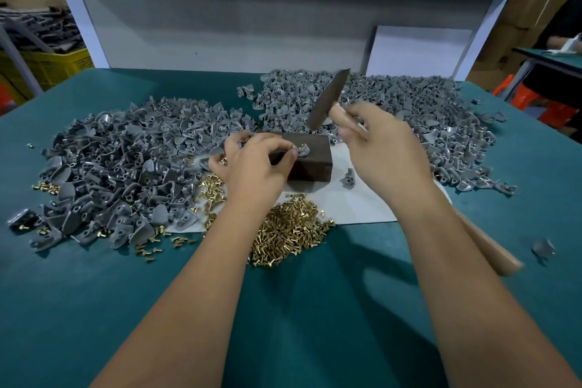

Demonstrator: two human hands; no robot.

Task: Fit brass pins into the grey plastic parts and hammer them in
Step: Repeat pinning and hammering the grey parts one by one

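Grey part (303, 150) w/ brass pin (301, 145) upright

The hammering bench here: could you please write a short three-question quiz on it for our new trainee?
1. True or false: the hammer is resting flat on the table.
2. What holds the grey plastic part steady on the dark block? A) a clamp B) left hand C) tape
3. Which pile lies nearest the person?

Key: 1 false, the right hand holds it raised. 2 B. 3 the brass pins.
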